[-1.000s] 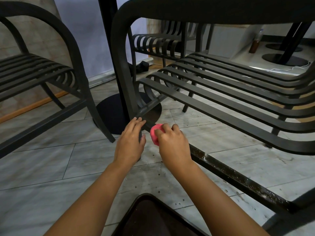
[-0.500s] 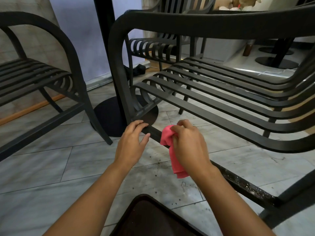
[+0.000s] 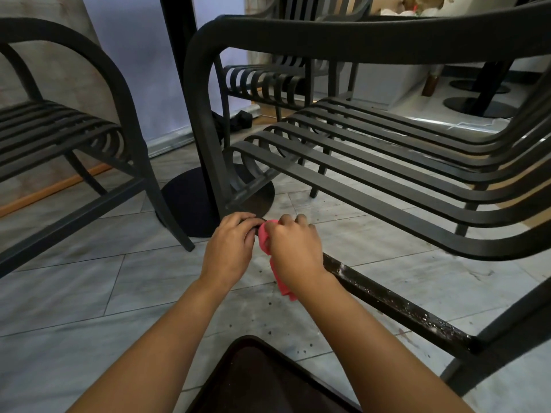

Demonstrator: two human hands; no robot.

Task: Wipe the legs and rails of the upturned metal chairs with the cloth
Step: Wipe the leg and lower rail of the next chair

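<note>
Two dark metal chairs fill most of the view, and the nearer chair [image 3: 372, 180], slatted and broad, serves as the landmark. Left of it stands the second chair [image 3: 68, 135]; behind its front corner rises a black table post on a round base [image 3: 190, 201], and all of this sits on a pale tiled floor [image 3: 89, 293]. Along the near side of the landmark chair runs its low rail [image 3: 396, 305], slanting from the front leg down toward the lower right. The exposed stretch looks speckled with pale grime, which is likely why the work is concentrated here.

At the upper end of that rail, just below the chair's front corner, the left hand [image 3: 231, 251] curls its fingers over the bar, apparently to steady it against the rubbing. Touching it on the rail side, the right hand [image 3: 293, 248] is clamped on the pink cloth [image 3: 265, 236], which is bunched against the rail with a tail hanging below the wrist. Bunching probably gives a firmer pad for scrubbing. Judging by the dirty length remaining toward the lower right, this rail is only begun.
</note>
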